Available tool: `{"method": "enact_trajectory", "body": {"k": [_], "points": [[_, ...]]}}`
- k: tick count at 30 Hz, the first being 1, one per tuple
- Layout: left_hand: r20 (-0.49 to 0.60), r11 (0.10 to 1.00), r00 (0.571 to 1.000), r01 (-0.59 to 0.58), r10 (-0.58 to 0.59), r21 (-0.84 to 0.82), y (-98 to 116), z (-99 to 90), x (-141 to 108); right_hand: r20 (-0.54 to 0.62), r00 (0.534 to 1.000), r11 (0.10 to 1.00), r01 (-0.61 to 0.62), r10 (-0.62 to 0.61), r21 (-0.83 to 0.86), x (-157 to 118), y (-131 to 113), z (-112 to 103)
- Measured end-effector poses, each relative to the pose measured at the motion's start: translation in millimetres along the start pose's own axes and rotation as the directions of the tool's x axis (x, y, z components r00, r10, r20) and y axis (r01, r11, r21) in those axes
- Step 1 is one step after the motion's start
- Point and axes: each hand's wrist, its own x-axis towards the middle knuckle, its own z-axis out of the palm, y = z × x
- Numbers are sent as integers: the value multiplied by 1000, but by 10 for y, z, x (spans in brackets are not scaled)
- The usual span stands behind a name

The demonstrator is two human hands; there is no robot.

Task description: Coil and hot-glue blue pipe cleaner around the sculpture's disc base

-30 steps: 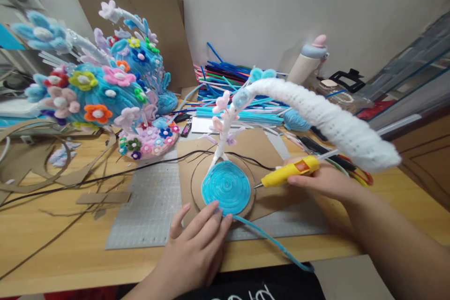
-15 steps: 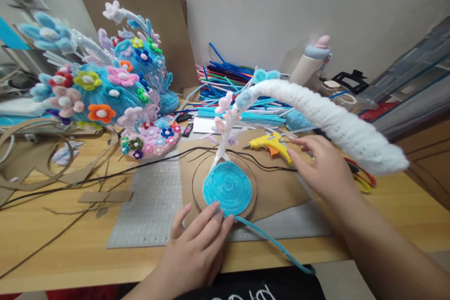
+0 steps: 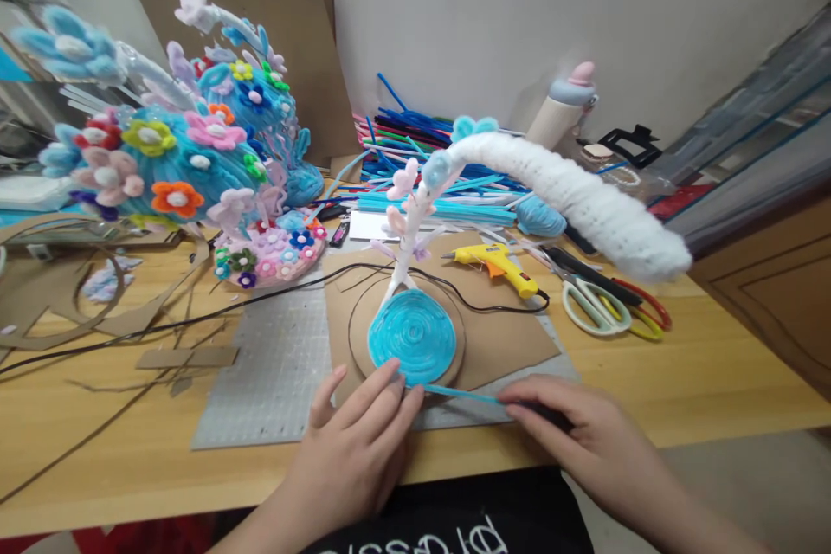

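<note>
A coil of blue pipe cleaner (image 3: 413, 331) covers part of a round cardboard base (image 3: 459, 344). My left hand (image 3: 363, 433) has its fingertips pressed together at the coil's near edge, holding the pipe cleaner there. From that spot the loose blue strand (image 3: 460, 394) runs taut to the right. Its far part is pinched between the thumb and fingers of my right hand (image 3: 571, 428). Behind the coil rises a white wrapped stem (image 3: 403, 255) with small pink and lilac pieces. It curves over to the right into a thick white fuzzy arm (image 3: 577, 190).
A yellow glue gun (image 3: 497, 264) lies on a cardboard sheet (image 3: 512, 338) over a grey cutting mat (image 3: 260, 381). Scissors (image 3: 594, 305) are at the right. Flower-covered blue pieces (image 3: 201, 164) stand at left; pipe cleaners (image 3: 421, 138) are piled behind. A black cord (image 3: 273, 299) crosses the table.
My right hand has moved from beside the glue gun down toward the front and taken hold of the loose strand, now pulled straight. My left hand has stayed at the coil's edge.
</note>
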Motion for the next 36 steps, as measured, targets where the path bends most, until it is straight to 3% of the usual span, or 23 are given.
{"method": "enact_trajectory", "body": {"k": [3, 7, 11, 23, 36], "points": [[-7, 1000, 1000, 5, -5, -10, 8, -19, 24, 18, 998, 978, 58, -55, -203, 105, -16, -110], [3, 1000, 1000, 11, -11, -19, 8, -18, 21, -4, 983, 871, 159, -182, -466, 282, -51, -139], [1, 1000, 1000, 12, -12, -22, -3, -7, 6, -11, 976, 793, 172, -220, -584, 454, -102, -137], [-9, 1000, 1000, 7, -7, -24, -6, -3, 3, 63, 974, 739, 207, -218, -642, 770, -244, -156], [36, 996, 999, -18, 15, 88, 73, 33, 93, 78, 967, 900, 253, -241, -356, 946, -150, -212]]}}
